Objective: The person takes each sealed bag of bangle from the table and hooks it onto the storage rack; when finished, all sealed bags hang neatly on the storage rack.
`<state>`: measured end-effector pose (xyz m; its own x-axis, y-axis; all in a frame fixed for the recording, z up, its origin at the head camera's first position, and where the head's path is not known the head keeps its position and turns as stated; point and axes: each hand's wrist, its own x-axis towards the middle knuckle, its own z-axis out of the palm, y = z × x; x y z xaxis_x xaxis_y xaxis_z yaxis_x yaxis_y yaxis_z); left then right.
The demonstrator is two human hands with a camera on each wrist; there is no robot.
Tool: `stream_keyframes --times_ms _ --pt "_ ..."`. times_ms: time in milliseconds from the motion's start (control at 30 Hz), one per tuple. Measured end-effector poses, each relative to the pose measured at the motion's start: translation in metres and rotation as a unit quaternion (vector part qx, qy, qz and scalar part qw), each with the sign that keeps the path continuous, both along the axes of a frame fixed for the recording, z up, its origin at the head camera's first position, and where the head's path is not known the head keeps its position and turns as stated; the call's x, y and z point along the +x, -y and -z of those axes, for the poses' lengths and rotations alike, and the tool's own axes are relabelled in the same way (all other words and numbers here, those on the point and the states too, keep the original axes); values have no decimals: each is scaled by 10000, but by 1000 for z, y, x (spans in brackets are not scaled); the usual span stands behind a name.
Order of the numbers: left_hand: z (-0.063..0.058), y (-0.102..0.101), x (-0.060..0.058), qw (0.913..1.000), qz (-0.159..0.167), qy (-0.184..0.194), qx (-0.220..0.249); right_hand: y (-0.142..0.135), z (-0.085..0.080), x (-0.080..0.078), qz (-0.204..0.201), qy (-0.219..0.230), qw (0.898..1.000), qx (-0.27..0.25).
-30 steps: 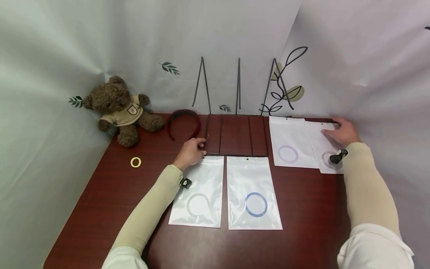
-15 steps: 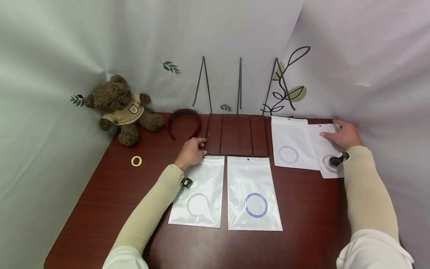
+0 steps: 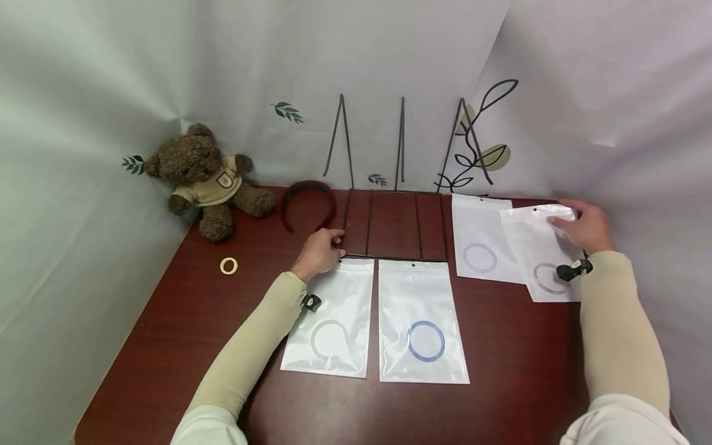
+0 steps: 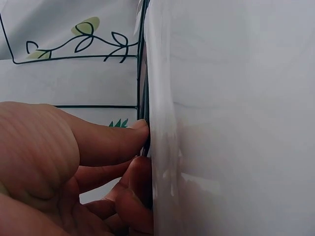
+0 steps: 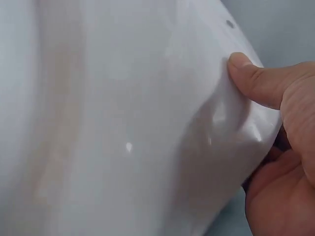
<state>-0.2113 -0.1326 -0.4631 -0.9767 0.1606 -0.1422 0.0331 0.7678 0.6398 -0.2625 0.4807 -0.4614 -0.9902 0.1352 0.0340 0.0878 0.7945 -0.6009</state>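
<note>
Two things are being pinched: the black wire rack (image 3: 369, 222) at one corner by the left hand (image 3: 318, 251), the rightmost white zip-seal bag (image 3: 536, 240) by the right hand (image 3: 589, 228).

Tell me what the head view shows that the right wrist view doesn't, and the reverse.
Only the head view: the teddy bear, yellow ring, dark red headband, black wire rack, two front bags and the left hand.

Only the right wrist view, in close detail: creases in the glossy film beside the thumb.

Both: the right hand pinching a white bag near its top corner, and the small hole in that bag.
</note>
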Motion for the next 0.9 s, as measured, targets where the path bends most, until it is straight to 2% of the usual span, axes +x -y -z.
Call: stream_keyframes --times_ms 133,267,500,733,900 --pt "1 1 0 10000 15 7 37 -2 -10 9 -17 -217 9998 6" --pt "1 1 0 10000 11 14 32 -1 -20 19 192 -382 9991 -32" --pt "1 2 -1 9999 28 33 111 9 -39 36 429 -697 9952 -539" --pt "1 4 -1 9999 32 49 92 29 -61 51 644 -1190 9829 -1251" --pt "-1 4 0 9998 41 103 149 47 -81 62 619 -1771 9722 -1402"
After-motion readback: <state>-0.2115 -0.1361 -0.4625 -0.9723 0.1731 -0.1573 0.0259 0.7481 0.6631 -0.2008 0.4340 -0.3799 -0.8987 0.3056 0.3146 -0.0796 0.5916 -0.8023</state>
